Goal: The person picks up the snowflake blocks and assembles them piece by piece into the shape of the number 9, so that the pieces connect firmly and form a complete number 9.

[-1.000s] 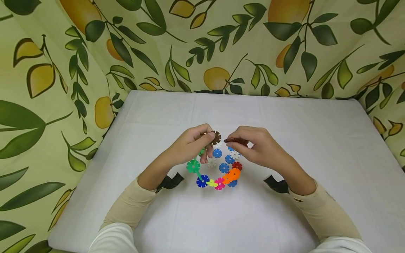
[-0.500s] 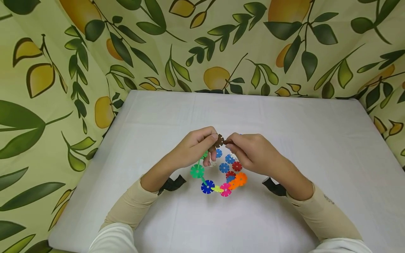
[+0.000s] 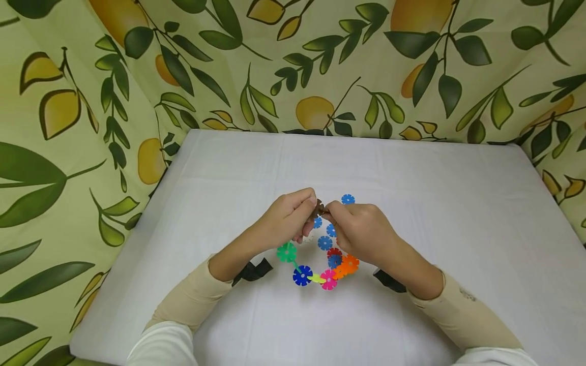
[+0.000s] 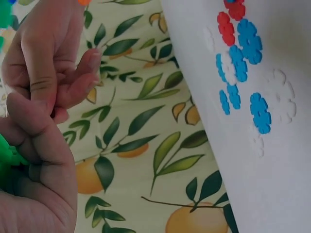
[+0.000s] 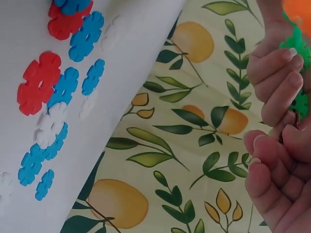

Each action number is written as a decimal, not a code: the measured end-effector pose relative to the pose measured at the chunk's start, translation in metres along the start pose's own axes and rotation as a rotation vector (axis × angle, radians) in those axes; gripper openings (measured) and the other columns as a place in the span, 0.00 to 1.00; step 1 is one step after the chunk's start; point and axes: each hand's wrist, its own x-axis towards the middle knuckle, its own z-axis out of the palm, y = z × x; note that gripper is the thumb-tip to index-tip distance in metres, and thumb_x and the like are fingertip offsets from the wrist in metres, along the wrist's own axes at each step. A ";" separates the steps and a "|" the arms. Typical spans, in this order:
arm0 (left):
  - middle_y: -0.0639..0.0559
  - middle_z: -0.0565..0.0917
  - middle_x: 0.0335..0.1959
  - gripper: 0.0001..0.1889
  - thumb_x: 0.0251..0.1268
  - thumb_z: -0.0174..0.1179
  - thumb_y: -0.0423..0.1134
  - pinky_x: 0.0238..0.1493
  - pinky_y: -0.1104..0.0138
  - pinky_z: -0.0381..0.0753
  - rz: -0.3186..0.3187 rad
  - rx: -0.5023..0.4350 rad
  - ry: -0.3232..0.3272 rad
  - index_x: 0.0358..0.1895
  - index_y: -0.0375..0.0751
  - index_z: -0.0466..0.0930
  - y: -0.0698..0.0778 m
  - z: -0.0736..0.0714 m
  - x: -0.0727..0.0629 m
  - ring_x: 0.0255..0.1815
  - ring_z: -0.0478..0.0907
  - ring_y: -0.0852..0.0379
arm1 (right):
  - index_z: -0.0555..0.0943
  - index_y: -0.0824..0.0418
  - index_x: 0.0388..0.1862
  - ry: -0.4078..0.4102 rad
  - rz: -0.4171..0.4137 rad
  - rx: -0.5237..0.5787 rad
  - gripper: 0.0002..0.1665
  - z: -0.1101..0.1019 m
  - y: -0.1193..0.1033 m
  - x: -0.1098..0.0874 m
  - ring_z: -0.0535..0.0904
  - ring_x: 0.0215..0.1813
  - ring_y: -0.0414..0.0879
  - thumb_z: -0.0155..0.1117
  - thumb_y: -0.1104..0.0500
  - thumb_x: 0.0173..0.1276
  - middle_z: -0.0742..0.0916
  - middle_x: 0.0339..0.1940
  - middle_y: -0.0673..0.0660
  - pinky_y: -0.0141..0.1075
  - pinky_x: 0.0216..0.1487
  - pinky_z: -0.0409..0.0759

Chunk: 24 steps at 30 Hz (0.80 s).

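Note:
My left hand [image 3: 288, 218] pinches a brown notched snowflake disc [image 3: 319, 207] between thumb and fingers. A chain of linked discs hangs below it: green [image 3: 286, 252], dark blue [image 3: 302, 275], yellow [image 3: 317, 278], pink [image 3: 328, 279] and orange [image 3: 350, 263]. My right hand [image 3: 366, 229] pinches a second dark brown disc, mostly hidden by the fingers, edge-on against the first. Fingertips of both hands nearly meet in the right wrist view, where green discs [image 5: 301, 99] show behind the left hand.
Loose discs lie on the white table [image 3: 435, 203] beneath and beyond the hands: several blue [image 3: 348, 199], red [image 5: 39, 83] and white [image 5: 51, 125], some overlapping. Black straps [image 3: 253, 270] hang under both wrists. A fruit-patterned cloth [image 3: 316, 66] encloses the table's back and sides.
The hands have come together and lowered slightly towards me, bringing the two brown discs into contact. The hanging chain has shifted right and nearer. A loose blue disc at the back is uncovered.

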 end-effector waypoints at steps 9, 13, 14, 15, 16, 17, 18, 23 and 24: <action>0.48 0.74 0.17 0.17 0.82 0.38 0.36 0.17 0.63 0.78 0.008 -0.005 -0.013 0.31 0.37 0.70 0.000 -0.003 0.001 0.13 0.70 0.51 | 0.76 0.68 0.38 0.013 0.006 0.043 0.21 0.003 -0.002 0.001 0.60 0.11 0.38 0.43 0.54 0.83 0.72 0.13 0.50 0.23 0.15 0.62; 0.47 0.76 0.19 0.16 0.81 0.39 0.35 0.18 0.64 0.77 0.045 -0.050 -0.029 0.31 0.38 0.70 0.004 -0.012 0.000 0.15 0.71 0.50 | 0.80 0.67 0.46 0.020 0.060 0.231 0.20 0.000 0.000 0.004 0.72 0.19 0.37 0.49 0.51 0.82 0.82 0.23 0.51 0.25 0.23 0.75; 0.47 0.76 0.20 0.15 0.81 0.39 0.34 0.19 0.64 0.77 0.066 -0.058 -0.027 0.31 0.38 0.70 0.005 -0.015 0.000 0.16 0.72 0.50 | 0.80 0.67 0.50 0.018 0.086 0.303 0.17 -0.002 0.000 0.004 0.76 0.24 0.38 0.54 0.53 0.80 0.85 0.28 0.51 0.27 0.28 0.79; 0.47 0.77 0.22 0.15 0.81 0.38 0.34 0.20 0.63 0.78 0.087 -0.065 -0.022 0.32 0.37 0.69 0.006 -0.018 0.000 0.17 0.72 0.49 | 0.79 0.67 0.53 0.017 0.118 0.368 0.15 -0.004 0.001 0.005 0.80 0.29 0.39 0.58 0.56 0.78 0.87 0.35 0.52 0.29 0.34 0.82; 0.46 0.77 0.23 0.15 0.82 0.38 0.33 0.21 0.63 0.78 0.112 -0.069 -0.009 0.33 0.36 0.69 0.007 -0.021 -0.001 0.18 0.73 0.49 | 0.79 0.66 0.57 0.020 0.154 0.438 0.16 -0.007 0.002 0.005 0.82 0.35 0.41 0.62 0.59 0.75 0.87 0.40 0.52 0.32 0.39 0.83; 0.46 0.78 0.24 0.15 0.82 0.37 0.33 0.21 0.63 0.78 0.140 -0.072 0.011 0.33 0.36 0.69 0.008 -0.024 -0.001 0.18 0.73 0.49 | 0.77 0.65 0.60 0.028 0.191 0.504 0.19 -0.009 0.003 0.005 0.83 0.41 0.43 0.64 0.63 0.72 0.87 0.44 0.52 0.34 0.44 0.83; 0.45 0.78 0.25 0.14 0.82 0.37 0.33 0.22 0.63 0.79 0.171 -0.076 0.035 0.34 0.35 0.69 0.008 -0.027 -0.001 0.19 0.73 0.49 | 0.75 0.65 0.62 0.041 0.224 0.560 0.23 -0.011 0.005 0.005 0.83 0.46 0.46 0.64 0.68 0.69 0.86 0.49 0.53 0.35 0.48 0.82; 0.41 0.79 0.31 0.13 0.83 0.34 0.33 0.27 0.64 0.81 0.326 -0.102 0.216 0.40 0.30 0.67 0.010 -0.036 0.000 0.22 0.75 0.50 | 0.66 0.68 0.70 0.157 0.357 0.805 0.34 -0.013 0.012 0.006 0.78 0.55 0.55 0.59 0.78 0.65 0.79 0.58 0.65 0.35 0.57 0.78; 0.40 0.79 0.33 0.13 0.83 0.34 0.34 0.29 0.64 0.81 0.350 -0.112 0.254 0.41 0.29 0.66 0.011 -0.037 0.000 0.23 0.76 0.50 | 0.64 0.69 0.71 0.176 0.382 0.858 0.35 -0.013 0.013 0.006 0.78 0.55 0.56 0.58 0.78 0.65 0.78 0.58 0.67 0.35 0.57 0.77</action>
